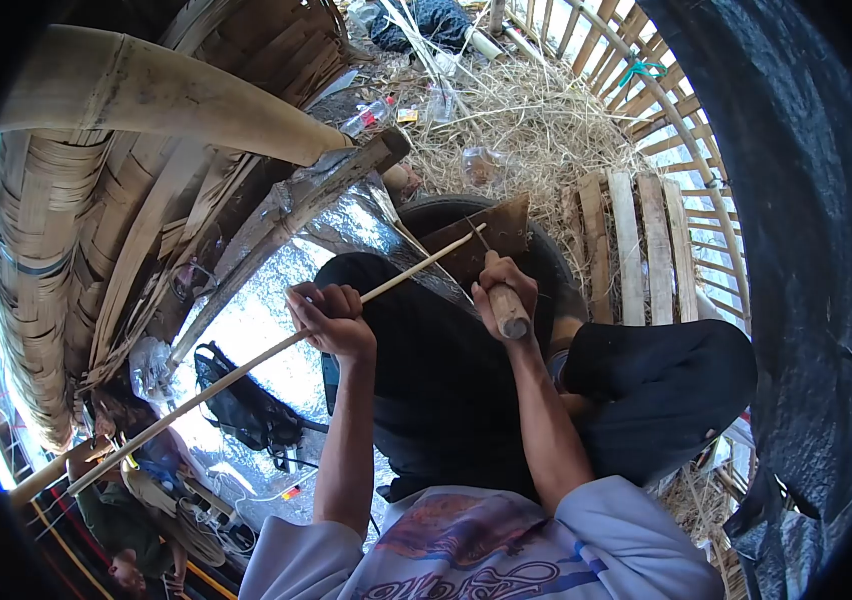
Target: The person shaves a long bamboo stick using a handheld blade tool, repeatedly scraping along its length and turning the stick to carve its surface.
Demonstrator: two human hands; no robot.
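Above the lap [426,390], clamped in left fingers [331,297]: slender stick [216,394], probably light, stiff, best held mid-length; in right fingers [512,275]: wooden-handled knife [512,322].

On my feed I see a long, slim, pale wooden rod [246,372] slanting from lower left to upper centre, and a knife [512,312], thick-handled in wood, its narrow dark blade at the rod's upper tip.

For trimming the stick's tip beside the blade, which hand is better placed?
Likely the right hand: it grips the knife by the handle, with the blade at the tip. The left hand holds the stick farther back, so it seems better suited to steadying.
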